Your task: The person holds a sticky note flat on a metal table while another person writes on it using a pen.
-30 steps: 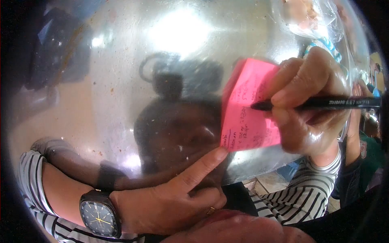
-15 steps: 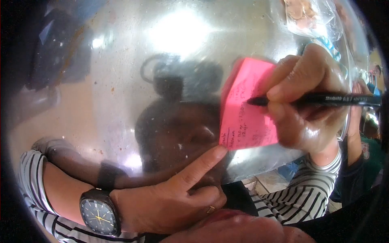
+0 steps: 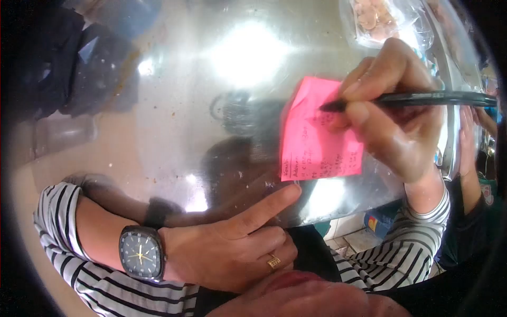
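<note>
My right hand (image 3: 393, 113) grips a black pen (image 3: 438, 99), its tip on the upper part of a pink sticky note (image 3: 317, 142). Rows of small handwriting, running sideways in this view, cover much of the note, and my fingers hide part of its right side. My left hand (image 3: 237, 243) rests on the shiny metal tabletop (image 3: 158, 137). Its index finger is stretched out just below the note's bottom edge, while the other fingers are curled and hold nothing. A ring and a black watch (image 3: 141, 253) are on that hand and wrist.
A clear plastic bag with light brown pieces (image 3: 375, 21) lies at the upper right. Another person's hand (image 3: 467, 140) and dark sleeve show at the right edge. Below the table are floor tiles and a blue packet (image 3: 377, 224). Bright glare and reflections cover the metal.
The pen tip has moved up the note, from its middle to its upper part, with my right hand. My left index fingertip has come off the note's lower corner. The view has shifted slightly.
</note>
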`<control>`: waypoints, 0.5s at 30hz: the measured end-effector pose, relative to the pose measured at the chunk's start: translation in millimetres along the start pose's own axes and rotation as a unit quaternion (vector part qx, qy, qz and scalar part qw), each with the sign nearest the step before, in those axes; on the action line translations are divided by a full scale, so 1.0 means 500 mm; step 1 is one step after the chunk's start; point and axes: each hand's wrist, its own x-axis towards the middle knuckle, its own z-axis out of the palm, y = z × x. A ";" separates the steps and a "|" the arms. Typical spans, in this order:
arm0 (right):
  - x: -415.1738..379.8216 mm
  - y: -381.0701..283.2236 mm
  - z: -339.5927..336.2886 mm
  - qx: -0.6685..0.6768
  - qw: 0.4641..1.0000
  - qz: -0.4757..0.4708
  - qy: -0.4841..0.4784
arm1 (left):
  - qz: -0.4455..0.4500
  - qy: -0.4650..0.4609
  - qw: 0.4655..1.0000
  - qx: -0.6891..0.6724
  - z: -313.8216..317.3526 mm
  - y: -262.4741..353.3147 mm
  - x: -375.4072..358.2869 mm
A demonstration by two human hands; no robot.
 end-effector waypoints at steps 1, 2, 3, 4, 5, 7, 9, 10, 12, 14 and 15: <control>0.002 -0.007 -0.005 0.000 1.000 -0.007 -0.002 | 0.020 -0.004 1.000 0.020 -0.003 -0.002 0.003; 0.006 -0.015 -0.011 -0.036 0.999 0.016 -0.024 | 0.039 -0.009 0.998 0.039 -0.004 -0.005 0.004; 0.010 -0.021 -0.014 -0.071 0.996 0.038 -0.046 | 0.035 -0.009 0.998 0.046 -0.002 -0.003 0.004; 0.011 -0.024 -0.012 -0.070 0.996 0.033 -0.050 | 0.031 0.002 0.999 0.044 0.001 -0.001 0.007; 0.011 -0.026 -0.009 -0.062 0.996 0.047 -0.044 | 0.026 0.012 0.999 0.041 0.005 0.001 0.008; 0.011 -0.029 -0.004 -0.053 0.996 0.061 -0.041 | 0.017 0.026 0.999 0.034 0.017 0.002 0.006; 0.012 -0.030 0.000 -0.047 0.995 0.084 -0.035 | 0.012 0.041 0.999 0.026 0.022 0.002 0.005; 0.012 -0.029 0.002 -0.047 0.995 0.084 -0.036 | 0.004 0.047 0.999 0.013 0.022 0.003 0.005; 0.012 -0.026 0.003 -0.024 0.997 0.076 -0.017 | -0.003 0.053 0.999 0.000 0.021 0.004 0.005; 0.010 -0.023 -0.007 -0.031 0.998 0.043 -0.024 | -0.009 0.058 0.998 -0.001 0.016 0.005 0.004; 0.011 -0.023 -0.014 -0.040 0.999 0.012 -0.035 | -0.011 0.059 0.998 -0.001 0.016 0.007 0.004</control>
